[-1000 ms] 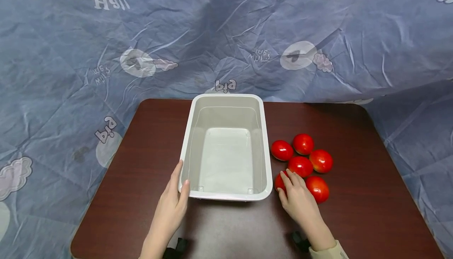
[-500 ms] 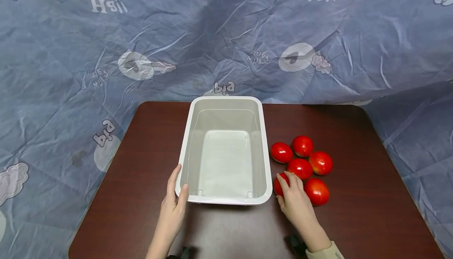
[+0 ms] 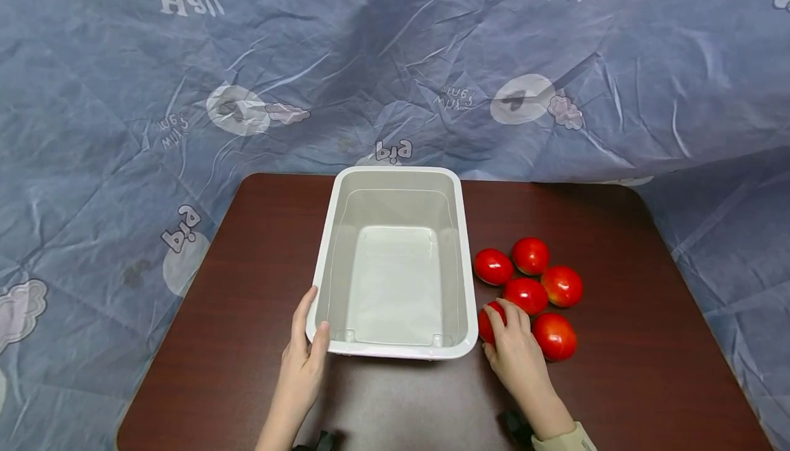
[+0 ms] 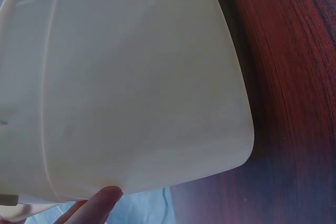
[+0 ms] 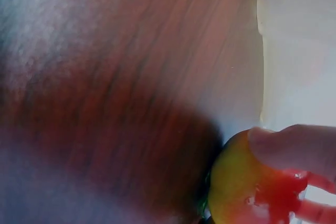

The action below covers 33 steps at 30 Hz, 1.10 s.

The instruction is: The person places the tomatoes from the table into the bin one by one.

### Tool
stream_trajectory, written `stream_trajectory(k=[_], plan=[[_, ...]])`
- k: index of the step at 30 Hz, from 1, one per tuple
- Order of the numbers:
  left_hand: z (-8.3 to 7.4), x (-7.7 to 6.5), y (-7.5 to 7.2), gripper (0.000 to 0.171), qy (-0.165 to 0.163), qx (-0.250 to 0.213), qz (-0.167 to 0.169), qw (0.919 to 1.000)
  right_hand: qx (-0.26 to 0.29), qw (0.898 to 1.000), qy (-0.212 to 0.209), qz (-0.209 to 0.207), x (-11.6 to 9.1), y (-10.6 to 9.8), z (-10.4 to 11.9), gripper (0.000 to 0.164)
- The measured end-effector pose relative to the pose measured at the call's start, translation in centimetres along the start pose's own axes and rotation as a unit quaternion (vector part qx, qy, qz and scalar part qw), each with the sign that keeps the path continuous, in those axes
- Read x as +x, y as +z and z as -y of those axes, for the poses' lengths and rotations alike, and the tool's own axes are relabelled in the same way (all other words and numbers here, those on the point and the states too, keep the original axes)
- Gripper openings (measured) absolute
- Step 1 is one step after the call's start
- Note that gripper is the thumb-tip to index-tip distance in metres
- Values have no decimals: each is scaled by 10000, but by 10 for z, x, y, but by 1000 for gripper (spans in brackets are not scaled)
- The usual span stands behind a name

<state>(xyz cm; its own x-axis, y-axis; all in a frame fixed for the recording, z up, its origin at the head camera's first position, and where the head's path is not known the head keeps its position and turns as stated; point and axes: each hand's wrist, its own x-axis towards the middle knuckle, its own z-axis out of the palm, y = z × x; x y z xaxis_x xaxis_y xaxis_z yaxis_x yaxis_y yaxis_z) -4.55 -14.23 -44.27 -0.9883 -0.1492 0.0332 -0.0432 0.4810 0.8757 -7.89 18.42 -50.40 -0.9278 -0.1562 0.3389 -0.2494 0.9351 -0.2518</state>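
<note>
A deep white plastic bin [image 3: 395,279] stands on the table with nothing inside. At its near left corner my left hand [image 3: 300,362] holds the rim, thumb over the corner and fingers along the outer side. In the left wrist view, fingers [image 4: 100,205] touch the edge of the bin's outer wall [image 4: 147,87]. To the right of the bin, my right hand [image 3: 521,351] grips a red tomato [image 3: 487,326], partly hidden by the fingers. The right wrist view shows the thumb pressed on this tomato [image 5: 247,182], red with a yellow-green patch.
Several more red tomatoes lie close together beyond and beside the right hand, among them a near one [image 3: 555,336] and a far one [image 3: 531,256]. A dark brown table [image 3: 642,369] carries everything. A blue printed cloth [image 3: 382,60] hangs behind it.
My right hand's fingers have closed further round the nearest left tomato. My left hand has slid slightly toward me at the bin's corner. The other tomatoes have stayed in place.
</note>
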Motion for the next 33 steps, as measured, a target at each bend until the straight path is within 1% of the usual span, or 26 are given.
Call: stream_trajectory(k=[7, 11, 14, 17, 21, 24, 29, 33], plan=[[0, 0, 0, 54, 101, 76, -41, 9999, 116, 9996, -5, -248, 0, 0, 0, 64], [1, 1, 0, 54, 138, 70, -48, 9999, 344, 9985, 77, -420, 9, -10, 2, 65], [1, 2, 0, 54, 162, 78, -75, 9998, 604, 9964, 199, -560, 21, -24, 4, 65], [1, 2, 1, 53, 194, 153, -144, 9996, 935, 9923, 268, -765, 37, -42, 8, 66], [2, 2, 3, 54, 197, 239, -254, 9992, 1341, 9843, 174, -1131, 59, -66, 16, 66], [3, 2, 3, 55, 200, 250, -282, 9991, 1586, 9785, 53, -1318, 72, -79, 21, 64], [3, 1, 4, 54, 293, 220, -295, 9989, 1841, 9727, -133, -1406, 89, -93, 29, 63], [4, 1, 5, 55, 348, 219, -329, 9986, 1963, 9728, -254, -1205, 98, -97, 36, 64]])
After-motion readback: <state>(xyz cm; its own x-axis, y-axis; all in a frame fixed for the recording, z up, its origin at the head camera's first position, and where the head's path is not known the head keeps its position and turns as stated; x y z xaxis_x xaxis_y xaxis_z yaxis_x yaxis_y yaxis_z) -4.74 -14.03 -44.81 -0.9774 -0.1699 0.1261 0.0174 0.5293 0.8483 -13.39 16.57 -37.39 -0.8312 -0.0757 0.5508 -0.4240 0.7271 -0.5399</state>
